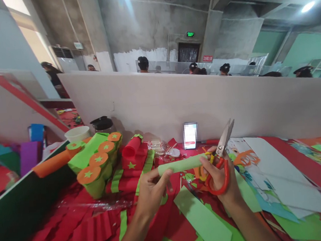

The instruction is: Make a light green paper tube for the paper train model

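Observation:
My left hand (152, 188) pinches one end of a rolled light-green paper tube (181, 164), held level above the table. My right hand (217, 173) grips red-handled scissors (222, 154) with the blades pointing up, close together, right at the tube's other end. Both hands hover over a red table littered with green and red paper pieces.
A green paper model with orange star-topped cylinders (97, 163) stands at the left beside red paper rolls (133, 149). A phone (190, 135) leans on the white partition (204, 101). White sheets (277, 166) and green strips (202, 218) lie at the right. People sit beyond the partition.

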Available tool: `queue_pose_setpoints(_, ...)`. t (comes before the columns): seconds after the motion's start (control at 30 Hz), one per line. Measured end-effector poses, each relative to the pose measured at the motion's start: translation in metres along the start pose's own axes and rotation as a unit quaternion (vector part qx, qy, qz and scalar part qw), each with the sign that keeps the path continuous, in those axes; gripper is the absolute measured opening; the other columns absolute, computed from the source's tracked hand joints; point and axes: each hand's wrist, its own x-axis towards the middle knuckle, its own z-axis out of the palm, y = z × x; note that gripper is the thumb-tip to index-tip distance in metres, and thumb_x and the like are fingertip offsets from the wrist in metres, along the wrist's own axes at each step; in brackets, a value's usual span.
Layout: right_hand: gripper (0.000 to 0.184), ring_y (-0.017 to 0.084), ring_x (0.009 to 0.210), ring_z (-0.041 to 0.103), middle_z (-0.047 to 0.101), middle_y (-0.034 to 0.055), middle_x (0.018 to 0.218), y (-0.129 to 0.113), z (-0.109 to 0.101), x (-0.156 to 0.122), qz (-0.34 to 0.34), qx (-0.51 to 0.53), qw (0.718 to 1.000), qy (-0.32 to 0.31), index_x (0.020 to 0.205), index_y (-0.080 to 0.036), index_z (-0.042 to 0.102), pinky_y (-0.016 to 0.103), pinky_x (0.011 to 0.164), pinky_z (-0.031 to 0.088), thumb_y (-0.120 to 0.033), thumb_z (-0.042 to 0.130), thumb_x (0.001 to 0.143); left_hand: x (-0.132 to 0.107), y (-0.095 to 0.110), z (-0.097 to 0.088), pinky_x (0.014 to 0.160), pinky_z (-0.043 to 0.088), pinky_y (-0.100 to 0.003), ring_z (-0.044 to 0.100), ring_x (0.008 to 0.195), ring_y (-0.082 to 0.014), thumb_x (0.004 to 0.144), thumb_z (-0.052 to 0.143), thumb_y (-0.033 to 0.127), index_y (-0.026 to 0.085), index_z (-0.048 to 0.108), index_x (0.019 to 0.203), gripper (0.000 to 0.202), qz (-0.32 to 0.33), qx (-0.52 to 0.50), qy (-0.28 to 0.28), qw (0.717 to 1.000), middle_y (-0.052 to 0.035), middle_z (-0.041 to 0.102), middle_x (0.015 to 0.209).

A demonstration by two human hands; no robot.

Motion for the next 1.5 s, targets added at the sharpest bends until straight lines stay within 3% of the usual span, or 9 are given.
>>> queue_pose_setpoints(0.2,0.031,0.011,0.054,0.058,0.058,-0.005,0.073,-0.002,-0.001,-0.002,-0.055,-0.015,0.997,0.045,0.095,-0.024,0.053,0.023,0.051,0.051,-0.03,0.077,0.076,0.002,0.007,0.004,0.042,0.038,-0.017,0.045,0.04,-0.0071,0.082,0.066,0.037,0.016,0.063,0.064,0.028,-0.009,-0.076,0.04,0.996,0.0047,0.055,0.045)
queue_pose_setpoints(0.5,0.03,0.012,0.058,0.057,0.058,-0.0031,0.075,0.003,0.003,-0.006,-0.084,-0.007,0.993,0.077,0.094,-0.024,0.053,0.023,0.053,0.048,-0.032,0.076,0.077,-0.003,-0.001,0.005,0.057,0.046,-0.022,0.059,0.059,-0.0137,0.083,0.065,0.034,0.016,0.07,0.068,0.024,0.052,-0.027,0.097,0.994,-0.0012,0.066,0.06)
queue_pose_setpoints(0.67,0.027,0.012,0.06,0.058,0.058,-0.0034,0.076,0.001,0.005,-0.009,-0.109,0.011,0.991,0.071,0.093,-0.024,0.053,0.023,0.054,0.049,-0.028,0.075,0.078,-0.007,-0.006,0.007,0.072,0.046,-0.025,0.058,0.099,-0.0218,0.085,0.062,0.032,0.018,0.067,0.061,0.028,0.141,0.003,0.142,0.98,-0.0059,0.064,0.087)
queue_pose_setpoints(0.77,0.024,0.011,0.057,0.057,0.057,-0.0041,0.075,0.001,0.005,-0.01,-0.145,-0.006,0.987,0.072,0.092,-0.024,0.053,0.022,0.054,0.048,-0.025,0.073,0.079,-0.004,-0.007,0.007,0.086,0.044,-0.029,0.05,0.115,-0.0255,0.086,0.061,0.032,0.019,0.063,0.058,0.032,0.16,0.012,0.144,0.976,-0.0064,0.062,0.083)
queue_pose_setpoints(0.93,0.022,0.01,0.055,0.052,0.054,-0.0049,0.074,0.001,-0.006,-0.003,-0.208,-0.064,0.975,0.041,0.091,-0.024,0.054,0.022,0.052,0.047,-0.02,0.072,0.079,0.007,-0.012,0.004,0.079,0.048,-0.032,0.059,0.104,-0.0271,0.086,0.06,0.043,0.017,0.06,0.063,0.034,0.042,-0.038,0.048,0.997,-0.01,0.064,0.103)
queue_pose_setpoints(1.1,0.027,0.013,0.061,0.054,0.054,-0.0041,0.07,-0.005,-0.026,0.007,-0.21,-0.137,0.963,-0.096,0.091,-0.025,0.057,0.023,0.052,0.047,-0.018,0.076,0.073,0.007,0.0,-0.004,0.095,0.045,-0.038,0.054,0.119,-0.0278,0.084,0.063,0.043,0.021,0.056,0.11,0.035,0.018,0.042,-0.01,0.999,-0.01,0.06,0.123)
queue_pose_setpoints(1.23,0.025,0.015,0.059,0.054,0.055,-0.003,0.069,-0.015,-0.031,0.0,-0.119,-0.165,0.943,-0.262,0.09,-0.025,0.06,0.025,0.052,0.046,-0.017,0.075,0.072,-0.007,0.021,-0.005,0.105,0.038,-0.044,0.046,0.13,-0.0309,0.082,0.066,0.043,0.028,0.048,0.136,0.058,-0.029,0.097,-0.256,0.961,-0.0104,0.049,0.143)
queue_pose_setpoints(1.3,0.023,0.014,0.057,0.052,0.056,-0.0028,0.071,-0.02,-0.027,-0.007,-0.069,-0.163,0.933,-0.314,0.09,-0.025,0.061,0.025,0.052,0.045,-0.018,0.074,0.074,-0.013,0.025,-0.001,0.101,0.042,-0.043,0.052,0.124,-0.0319,0.078,0.071,0.043,0.028,0.051,0.134,0.062,-0.055,0.058,-0.34,0.937,-0.0099,0.056,0.137)
queue_pose_setpoints(1.5,0.02,0.011,0.057,0.045,0.051,-0.0045,0.071,-0.029,-0.017,-0.015,-0.068,-0.194,0.921,-0.332,0.093,-0.025,0.058,0.023,0.053,0.039,-0.017,0.069,0.078,-0.016,0.015,0.013,0.066,0.052,-0.03,0.068,0.07,-0.0195,0.087,0.06,0.047,0.015,0.052,0.124,0.05,-0.15,-0.047,-0.372,0.915,-0.0064,0.07,0.081)
